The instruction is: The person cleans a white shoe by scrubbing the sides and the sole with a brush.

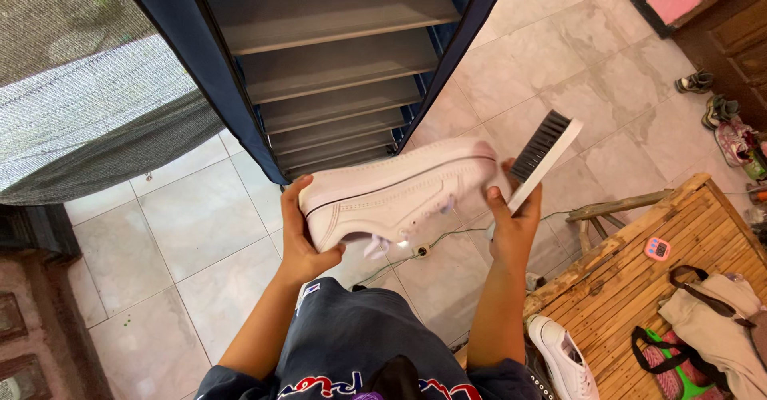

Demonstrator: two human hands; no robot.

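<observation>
We are holding a white sneaker (399,192) up in front of us over the tiled floor (192,232), sole edge facing away, heel end on the left and toe on the right. Our left hand (300,240) is gripping the heel end, fingers curling over the back and thumb tucked under by the sole. Our right hand (511,220) is closing around the handle of a white brush (543,156) with dark bristles, thumb pressing against the toe end of the sneaker, so this hand is touching both; the brush head is sticking up and to the right, just beside the toe, bristles facing up-left. A loose white lace is hanging below the sneaker's middle. Behind the sneaker a dark blue fabric shoe rack (335,64) is standing open with grey shelves showing. At lower right a second white sneaker (563,360) is lying on the floor, touching the edge of a bamboo bench (631,272). On the bench a small pink timer (657,248) is sitting, and near it a beige bag (719,312) with dark straps is lying; a green and pink thing is lying below the bag, and we can't tell what it is. More shoes (727,120) are lying far right by a wooden cabinet. A thin cord is running across the floor under the sneaker.
</observation>
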